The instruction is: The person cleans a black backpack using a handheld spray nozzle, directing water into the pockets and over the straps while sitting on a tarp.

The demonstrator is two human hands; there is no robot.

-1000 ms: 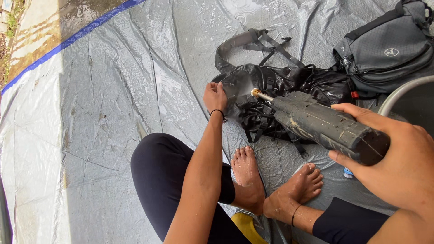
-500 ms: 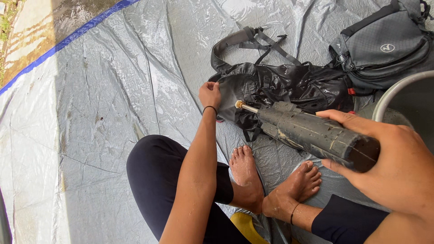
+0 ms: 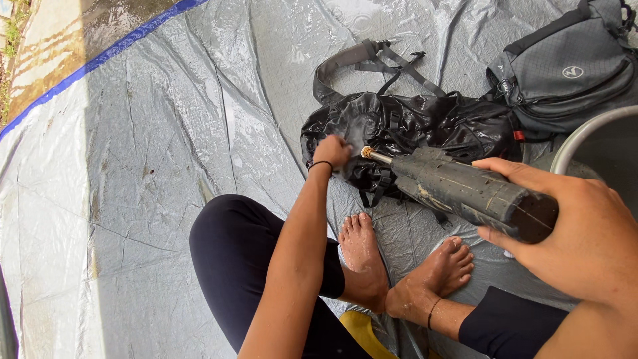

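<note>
Right hand [image 3: 585,246] clamped round the dark grimy spray wand [image 3: 465,193], its brass tip now swung close to the wet black backpack [image 3: 425,126]; left hand [image 3: 332,151] closed, gripping that backpack's near edge on the grey tarpaulin [image 3: 166,166].

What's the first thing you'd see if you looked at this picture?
The right hand grips a dark spray gun with a brass nozzle, aimed at a wet black backpack on the grey tarp. The left hand presses the backpack, and a grey bag lies at top right.
</note>
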